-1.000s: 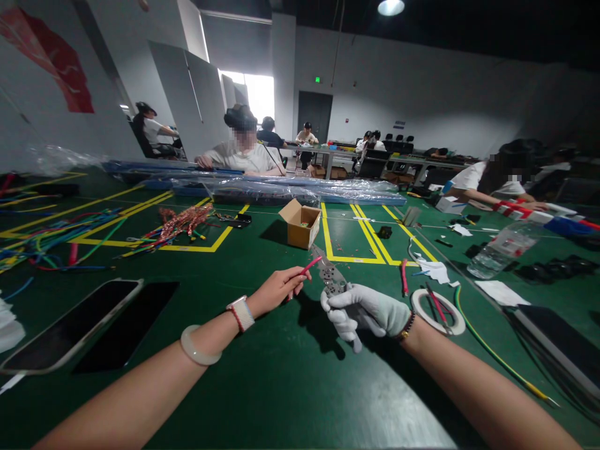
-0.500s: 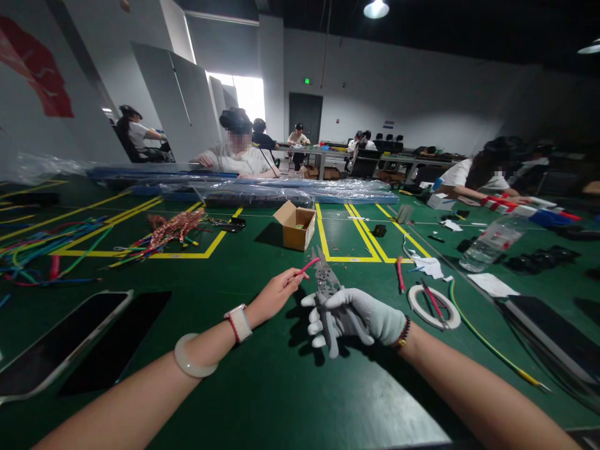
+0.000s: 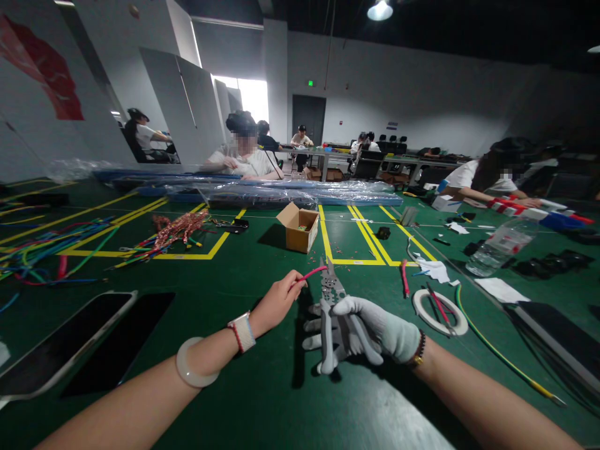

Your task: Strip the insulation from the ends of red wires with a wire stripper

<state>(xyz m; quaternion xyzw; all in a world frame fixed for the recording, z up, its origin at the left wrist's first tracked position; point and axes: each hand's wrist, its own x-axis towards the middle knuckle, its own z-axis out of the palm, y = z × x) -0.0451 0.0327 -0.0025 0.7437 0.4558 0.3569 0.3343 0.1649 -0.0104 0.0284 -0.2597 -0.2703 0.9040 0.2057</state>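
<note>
My bare left hand (image 3: 277,301) pinches a short red wire (image 3: 313,272) between thumb and fingers. The wire's far end reaches the jaws of grey-handled wire strippers (image 3: 332,289); I cannot tell whether the jaws grip it. In my right hand (image 3: 360,328), which wears a pale glove, the strippers point away from me with their handles spread. Beyond the tool stands a small open cardboard box (image 3: 298,236), with small bits inside that I cannot make out.
Stripped copper strands (image 3: 180,228) and a bundle of coloured wires (image 3: 56,247) lie left, behind two dark phone-like slabs (image 3: 70,337). Rightward are a tape roll (image 3: 462,320), a green-yellow wire (image 3: 497,353) and a water bottle (image 3: 501,247). Co-workers sit across the table.
The strippers and my right hand have shifted slightly right and nearer me, and their handles look wider apart. The red wire now lies flatter, its tip still at the jaws.
</note>
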